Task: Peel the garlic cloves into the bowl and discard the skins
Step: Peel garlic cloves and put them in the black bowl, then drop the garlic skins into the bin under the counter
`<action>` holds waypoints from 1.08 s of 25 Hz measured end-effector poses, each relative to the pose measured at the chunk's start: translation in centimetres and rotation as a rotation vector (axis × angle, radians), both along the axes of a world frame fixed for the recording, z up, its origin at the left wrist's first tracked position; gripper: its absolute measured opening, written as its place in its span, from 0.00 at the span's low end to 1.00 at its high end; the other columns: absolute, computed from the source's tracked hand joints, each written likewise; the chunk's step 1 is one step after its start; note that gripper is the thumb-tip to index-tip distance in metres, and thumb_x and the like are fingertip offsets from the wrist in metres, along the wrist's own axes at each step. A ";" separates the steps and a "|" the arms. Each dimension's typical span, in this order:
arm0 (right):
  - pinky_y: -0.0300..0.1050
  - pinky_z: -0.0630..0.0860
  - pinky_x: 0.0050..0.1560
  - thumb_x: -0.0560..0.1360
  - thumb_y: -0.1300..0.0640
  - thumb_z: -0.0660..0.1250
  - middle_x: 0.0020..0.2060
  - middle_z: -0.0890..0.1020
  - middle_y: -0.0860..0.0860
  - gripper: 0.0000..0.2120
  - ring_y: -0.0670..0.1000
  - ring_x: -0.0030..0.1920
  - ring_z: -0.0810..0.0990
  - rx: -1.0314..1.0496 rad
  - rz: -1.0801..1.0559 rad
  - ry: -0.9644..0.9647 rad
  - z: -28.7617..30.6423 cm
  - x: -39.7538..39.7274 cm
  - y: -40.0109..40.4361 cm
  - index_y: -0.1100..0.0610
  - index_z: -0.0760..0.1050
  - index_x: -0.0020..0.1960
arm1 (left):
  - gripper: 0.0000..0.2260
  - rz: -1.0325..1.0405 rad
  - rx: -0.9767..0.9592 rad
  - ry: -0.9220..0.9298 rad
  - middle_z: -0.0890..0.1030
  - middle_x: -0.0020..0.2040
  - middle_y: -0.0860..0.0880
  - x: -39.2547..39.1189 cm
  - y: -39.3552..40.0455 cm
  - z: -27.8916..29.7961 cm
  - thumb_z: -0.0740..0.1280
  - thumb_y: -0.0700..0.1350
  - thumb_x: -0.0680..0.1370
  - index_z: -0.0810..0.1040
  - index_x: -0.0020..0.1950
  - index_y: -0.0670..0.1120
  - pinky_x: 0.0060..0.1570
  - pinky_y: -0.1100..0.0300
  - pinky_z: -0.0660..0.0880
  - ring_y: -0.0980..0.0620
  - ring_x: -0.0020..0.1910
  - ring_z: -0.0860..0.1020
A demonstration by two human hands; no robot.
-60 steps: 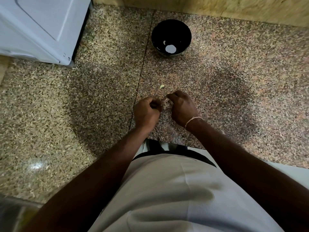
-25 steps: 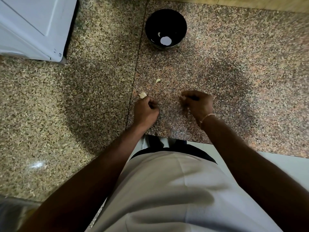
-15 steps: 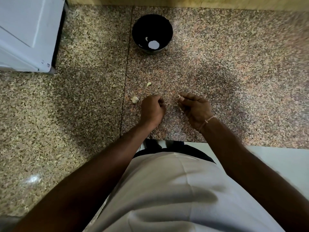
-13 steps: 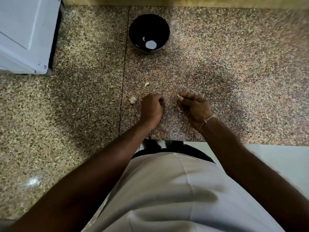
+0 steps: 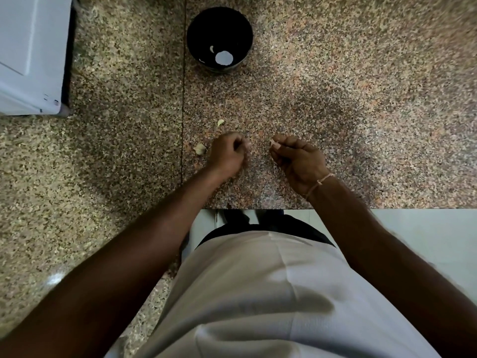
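The right hand [image 5: 299,158] pinches a pale garlic clove [image 5: 272,143] at its fingertips; the left hand [image 5: 228,153] is curled, its contents hidden. Two skins [image 5: 200,149] lie left on the worktop [image 5: 361,99]. Best strip remaining skin fully, then carry the clove to the far bowl [image 5: 196,34].

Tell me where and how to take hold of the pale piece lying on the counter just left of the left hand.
Judging from this view, pinch the pale piece across its narrow width with thumb and forefinger, coming straight down from above. It lies low and loose on the granite counter, so no side offers an edge to hook. The left hand is nearest; whether the piece is a clove or skin cannot be told.
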State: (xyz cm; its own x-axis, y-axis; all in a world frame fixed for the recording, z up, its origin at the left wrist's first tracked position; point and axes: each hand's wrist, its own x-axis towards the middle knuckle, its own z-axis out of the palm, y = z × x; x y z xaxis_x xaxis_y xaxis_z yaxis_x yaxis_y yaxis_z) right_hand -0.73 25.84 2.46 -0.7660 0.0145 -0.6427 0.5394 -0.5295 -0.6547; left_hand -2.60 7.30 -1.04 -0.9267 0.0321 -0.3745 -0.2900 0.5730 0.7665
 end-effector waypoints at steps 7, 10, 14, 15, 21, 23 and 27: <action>0.41 0.82 0.53 0.79 0.75 0.63 0.49 0.82 0.54 0.09 0.50 0.50 0.82 -0.136 0.091 -0.022 1.0 -0.2 0.4 0.65 0.78 0.53 | 0.01 0.593 0.746 -0.246 0.86 0.40 0.49 2.9 -0.3 -0.5 0.73 0.41 0.80 0.83 0.50 0.44 0.41 0.60 0.81 0.53 0.40 0.84; 0.40 0.82 0.53 0.80 0.73 0.63 0.45 0.84 0.52 0.09 0.50 0.49 0.83 -0.186 0.222 -0.019 1.5 -0.8 1.0 0.65 0.79 0.54 | 0.02 0.714 0.918 -0.220 0.86 0.42 0.46 4.4 1.0 0.6 0.76 0.41 0.77 0.86 0.45 0.45 0.41 0.59 0.82 0.51 0.41 0.85; 0.41 0.82 0.56 0.80 0.73 0.62 0.45 0.83 0.52 0.10 0.49 0.48 0.83 -0.195 0.478 -0.023 2.5 -0.6 0.7 0.64 0.79 0.54 | 0.03 0.883 0.942 -0.083 0.84 0.40 0.44 7.2 2.2 3.1 0.73 0.39 0.80 0.83 0.46 0.42 0.38 0.60 0.81 0.52 0.37 0.83; 0.41 0.82 0.57 0.80 0.74 0.62 0.45 0.83 0.52 0.10 0.49 0.47 0.83 -0.184 0.544 -0.035 2.6 -0.3 0.7 0.64 0.79 0.54 | 0.05 0.932 0.926 -0.050 0.82 0.39 0.44 8.4 2.5 3.8 0.71 0.38 0.81 0.82 0.46 0.41 0.37 0.61 0.80 0.52 0.36 0.81; 0.34 0.82 0.44 0.80 0.74 0.62 0.39 0.86 0.51 0.11 0.46 0.42 0.85 -0.037 0.963 -0.033 2.5 3.3 -1.4 0.62 0.80 0.52 | 0.07 1.233 0.943 0.109 0.77 0.37 0.46 18.9 5.4 6.1 0.61 0.33 0.85 0.76 0.50 0.35 0.36 0.65 0.76 0.55 0.33 0.76; 0.34 0.82 0.48 0.82 0.74 0.59 0.38 0.87 0.50 0.12 0.44 0.41 0.86 -0.067 1.083 -0.051 2.0 6.1 -2.3 0.62 0.79 0.52 | 0.09 1.360 0.944 0.170 0.77 0.36 0.46 23.1 6.3 6.3 0.62 0.33 0.85 0.76 0.47 0.40 0.35 0.66 0.76 0.55 0.32 0.76; 0.38 0.83 0.51 0.78 0.75 0.64 0.43 0.86 0.56 0.10 0.49 0.45 0.86 -0.029 1.359 -0.081 0.5 14.1 -4.8 0.65 0.80 0.51 | 0.08 1.684 0.901 0.305 0.79 0.35 0.47 34.0 8.2 5.1 0.66 0.32 0.83 0.78 0.46 0.42 0.36 0.64 0.78 0.54 0.32 0.78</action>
